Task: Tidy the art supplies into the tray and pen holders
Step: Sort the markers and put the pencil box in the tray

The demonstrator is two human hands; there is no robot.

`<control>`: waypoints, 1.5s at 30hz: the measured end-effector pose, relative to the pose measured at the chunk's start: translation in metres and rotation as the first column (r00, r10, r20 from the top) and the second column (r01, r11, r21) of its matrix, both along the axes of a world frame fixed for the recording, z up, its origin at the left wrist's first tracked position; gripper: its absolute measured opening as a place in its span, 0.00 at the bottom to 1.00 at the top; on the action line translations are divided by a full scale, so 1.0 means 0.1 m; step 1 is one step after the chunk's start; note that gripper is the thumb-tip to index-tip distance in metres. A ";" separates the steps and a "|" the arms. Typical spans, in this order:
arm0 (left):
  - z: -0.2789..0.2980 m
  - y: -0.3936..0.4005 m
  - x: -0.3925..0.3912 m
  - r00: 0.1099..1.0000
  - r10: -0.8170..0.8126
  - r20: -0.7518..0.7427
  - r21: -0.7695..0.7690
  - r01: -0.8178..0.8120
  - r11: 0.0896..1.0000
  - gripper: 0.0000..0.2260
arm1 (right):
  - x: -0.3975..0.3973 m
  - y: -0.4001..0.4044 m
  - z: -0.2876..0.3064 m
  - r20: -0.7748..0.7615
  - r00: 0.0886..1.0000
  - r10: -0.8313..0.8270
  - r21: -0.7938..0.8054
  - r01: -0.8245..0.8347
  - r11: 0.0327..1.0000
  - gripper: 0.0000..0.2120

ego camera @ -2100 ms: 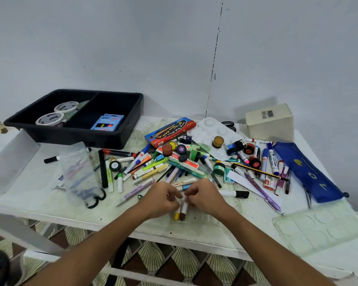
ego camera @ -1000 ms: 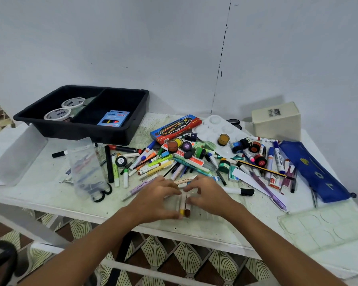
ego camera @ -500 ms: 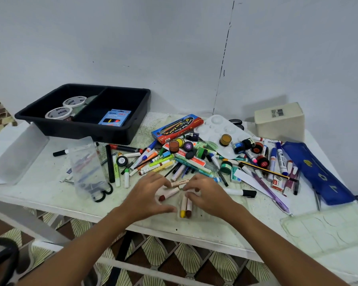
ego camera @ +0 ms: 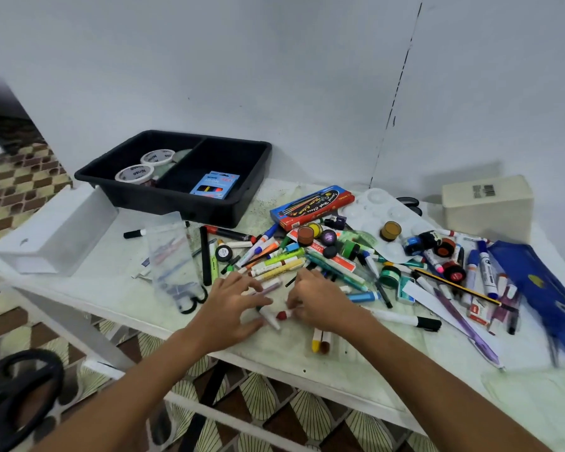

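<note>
soft even light, faint shadows, blurred and warped edges.

I take this for a room in a home; a worn white table (ego camera: 356, 373) stands against a plain painted wall (ego camera: 242, 60). Patterned floor tiles (ego camera: 23, 177) show beyond its left edge.
</note>
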State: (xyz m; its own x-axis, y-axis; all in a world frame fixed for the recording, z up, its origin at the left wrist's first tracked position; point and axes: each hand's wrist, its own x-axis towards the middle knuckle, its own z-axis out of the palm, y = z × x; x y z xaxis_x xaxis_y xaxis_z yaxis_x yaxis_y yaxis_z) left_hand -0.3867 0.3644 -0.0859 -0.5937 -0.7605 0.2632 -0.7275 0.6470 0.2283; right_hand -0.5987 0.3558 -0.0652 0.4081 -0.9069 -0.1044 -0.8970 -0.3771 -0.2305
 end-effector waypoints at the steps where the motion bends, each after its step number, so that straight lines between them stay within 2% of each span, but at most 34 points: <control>1: 0.00 0.00 -0.02 1.000 -0.010 0.027 -0.011 0.011 1.000 0.14 | 0.00 -0.01 0.00 -0.003 1.000 0.013 0.002 -0.013 1.000 0.08; 5: 0.00 -0.02 -0.07 0.999 -0.016 0.052 -0.009 0.016 1.000 0.09 | -0.08 -0.06 0.08 0.048 0.999 0.008 0.051 -0.010 0.999 0.05; 7: -0.01 -0.03 -0.08 0.999 -0.032 0.032 -0.025 0.033 0.999 0.07 | -0.17 -0.08 0.14 0.151 0.988 -0.034 0.070 0.024 0.997 0.03; 9: -0.01 -0.05 -0.08 0.998 -0.059 -0.020 -0.018 0.059 0.998 0.06 | -0.27 -0.06 0.20 0.289 0.954 -0.085 0.098 0.058 0.993 0.05; 13: 0.03 -0.05 -0.19 0.964 0.016 -0.267 0.169 0.030 0.985 0.05 | -0.50 0.02 0.25 0.585 0.776 -0.236 0.174 0.164 0.971 0.03; 16: 0.07 -0.03 -0.36 0.919 0.115 -0.377 0.337 0.020 0.941 0.16 | -0.67 0.12 0.22 0.716 0.614 -0.332 0.261 0.206 0.943 0.03; 18: 0.11 -0.04 -0.47 0.894 0.134 -0.427 0.444 0.078 0.892 0.20 | -0.76 0.20 0.19 0.760 0.501 -0.414 0.344 0.231 0.910 0.06; 20: 0.15 -0.05 -0.57 0.873 0.133 -0.469 0.546 0.169 0.821 0.18 | -0.82 0.26 0.15 0.778 0.409 -0.477 0.408 0.248 0.879 0.09; 23: 0.18 -0.03 -0.74 0.855 0.151 -0.497 0.670 0.267 0.693 0.13 | -0.91 0.34 0.11 0.777 0.337 -0.532 0.471 0.249 0.846 0.08; 26: 0.18 0.00 -0.88 0.847 0.188 -0.497 0.711 0.273 0.648 0.13 | -0.98 0.42 0.09 0.761 0.394 -0.516 0.449 0.255 0.857 0.04; 30: 0.18 0.02 -1.02 0.834 0.227 -0.503 0.713 0.252 0.654 0.13 | -1.03 0.48 0.08 0.657 0.622 -0.427 0.352 0.248 0.903 0.11; 31: 0.19 0.02 -1.05 0.839 0.236 -0.490 0.714 0.232 0.660 0.13 | -1.02 0.49 0.07 0.630 0.652 -0.422 0.347 0.251 0.904 0.13; 35: 0.19 -0.01 -1.11 0.895 0.210 -0.394 0.735 0.170 0.656 0.14 | -0.97 0.52 0.06 0.638 0.574 -0.513 0.463 0.246 0.852 0.13; 38: 0.19 -0.03 -1.13 0.936 0.167 -0.308 0.740 0.126 0.661 0.14 | -0.94 0.53 0.08 0.639 0.576 -0.510 0.463 0.242 0.853 0.10; 42: 0.16 -0.05 -1.18 0.960 0.147 -0.240 0.684 0.060 0.727 0.13 | -0.89 0.54 0.05 0.627 0.590 -0.509 0.432 0.280 0.857 0.08; 45: 0.13 -0.03 -1.19 0.969 0.121 -0.217 0.615 0.039 0.788 0.18 | -0.84 0.57 0.01 0.626 0.582 -0.520 0.419 0.311 0.853 0.07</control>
State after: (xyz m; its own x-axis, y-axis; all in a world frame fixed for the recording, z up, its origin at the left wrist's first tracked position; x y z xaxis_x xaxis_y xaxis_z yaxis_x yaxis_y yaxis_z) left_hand -0.5057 0.3618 -0.0729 -0.5402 -0.8300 -0.1391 -0.6231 0.2834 0.7290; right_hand -0.6825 0.4125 -0.0646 0.0333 -0.9806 -0.1934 -0.4659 0.1559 -0.8710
